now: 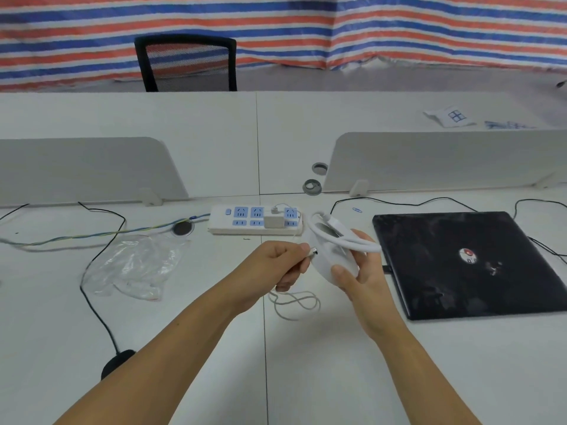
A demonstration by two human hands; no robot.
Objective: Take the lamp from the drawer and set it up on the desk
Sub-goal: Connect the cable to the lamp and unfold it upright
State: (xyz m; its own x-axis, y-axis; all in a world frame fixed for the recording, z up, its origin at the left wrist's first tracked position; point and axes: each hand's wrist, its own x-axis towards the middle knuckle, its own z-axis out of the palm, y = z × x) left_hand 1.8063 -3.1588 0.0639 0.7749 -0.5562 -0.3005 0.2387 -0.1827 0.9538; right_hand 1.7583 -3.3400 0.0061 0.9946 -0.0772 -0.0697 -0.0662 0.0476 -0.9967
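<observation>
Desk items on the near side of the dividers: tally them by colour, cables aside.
White: 3 (lamp, power strip, charger)
Black: 1 (laptop)
Clear: 1 (plastic bag)
Blue: 1 (paper clip)
Total: 6

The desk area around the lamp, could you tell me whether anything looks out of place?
A crumpled clear plastic bag lies loose on the desk, left of the left hand. The laptop lid looks smudged. Otherwise nothing is spilled.

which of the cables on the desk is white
The thin cable looping below the hands, its plug pinched in the left hand; the other desk cables are black or blue-and-yellow.
</observation>
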